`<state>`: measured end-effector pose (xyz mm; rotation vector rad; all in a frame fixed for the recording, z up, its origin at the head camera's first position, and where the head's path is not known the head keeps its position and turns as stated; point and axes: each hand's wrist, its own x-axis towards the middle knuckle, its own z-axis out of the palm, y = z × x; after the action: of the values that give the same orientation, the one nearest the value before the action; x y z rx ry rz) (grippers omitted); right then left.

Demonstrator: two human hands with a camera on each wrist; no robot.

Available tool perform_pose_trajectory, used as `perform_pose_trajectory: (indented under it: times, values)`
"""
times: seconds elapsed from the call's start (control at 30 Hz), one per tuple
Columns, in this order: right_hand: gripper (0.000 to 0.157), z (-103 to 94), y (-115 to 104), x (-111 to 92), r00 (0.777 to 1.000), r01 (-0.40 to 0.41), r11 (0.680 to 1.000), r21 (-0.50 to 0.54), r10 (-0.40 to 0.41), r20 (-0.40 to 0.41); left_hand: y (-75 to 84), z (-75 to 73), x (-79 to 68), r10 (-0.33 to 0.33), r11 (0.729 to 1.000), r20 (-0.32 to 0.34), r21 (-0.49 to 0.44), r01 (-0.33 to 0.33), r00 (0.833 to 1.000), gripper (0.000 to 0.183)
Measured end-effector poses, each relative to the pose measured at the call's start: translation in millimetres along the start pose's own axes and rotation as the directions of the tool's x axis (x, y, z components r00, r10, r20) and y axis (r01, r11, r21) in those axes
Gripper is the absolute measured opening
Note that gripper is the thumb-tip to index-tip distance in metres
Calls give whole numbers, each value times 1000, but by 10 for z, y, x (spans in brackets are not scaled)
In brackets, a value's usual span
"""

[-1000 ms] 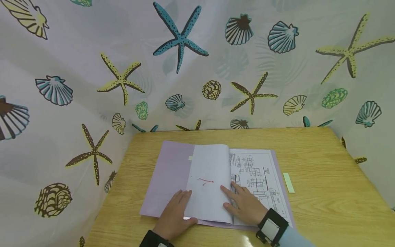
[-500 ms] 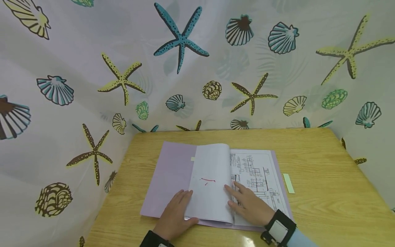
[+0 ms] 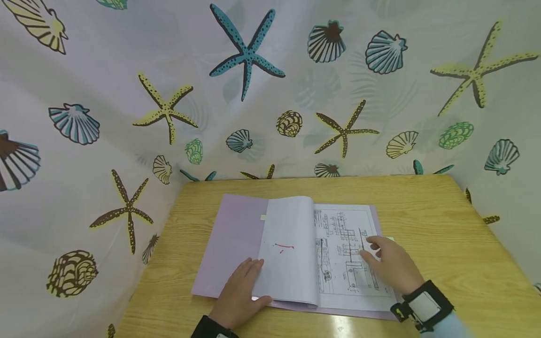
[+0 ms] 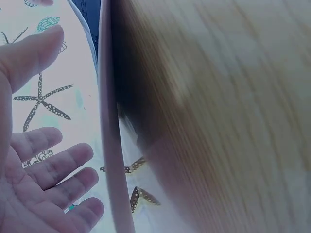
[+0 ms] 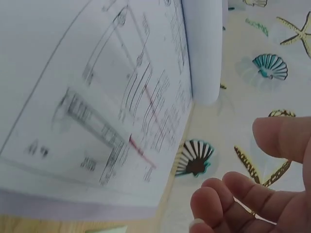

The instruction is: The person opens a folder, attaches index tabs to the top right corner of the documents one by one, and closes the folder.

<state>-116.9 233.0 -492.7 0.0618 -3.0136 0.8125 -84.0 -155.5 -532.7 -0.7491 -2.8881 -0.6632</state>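
Note:
A lilac folder (image 3: 234, 234) lies open on the table with paper sheets inside. On its left half is a turned sheet (image 3: 289, 220), blank but for a small red mark. The right half shows a page of technical line drawings (image 3: 334, 281). My left hand (image 3: 241, 293) rests on the lower left edge of the turned sheet, fingers extended. Over the right side of the drawing page is my right hand (image 3: 393, 265); its thumb and fingers (image 5: 262, 194) curl loosely, apart, with nothing between them.
A pale green paper strip (image 3: 391, 238) lies right of the folder, mostly hidden behind my right hand. The wooden table (image 3: 456, 234) meets a white cloth (image 3: 270, 155) printed with starfish and shells at the back and sides.
My right hand has moved from the folder's middle fold rightward to the drawing page's right side, uncovering more of the drawings and covering the green strip. The left hand stays in place.

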Motion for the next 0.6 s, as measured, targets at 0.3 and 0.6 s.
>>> perform_pose_trajectory:
  times: [0.3,0.6]
  values:
    - [57,-153,495,41,986,-166,985,-55,167,15,43,-9,26,11,1000,-20,0,-11,1000,86]
    - [46,-36,753,76,978,-195,977,-81,201,64,53,10,18,36,999,-58,-6,-36,998,86]
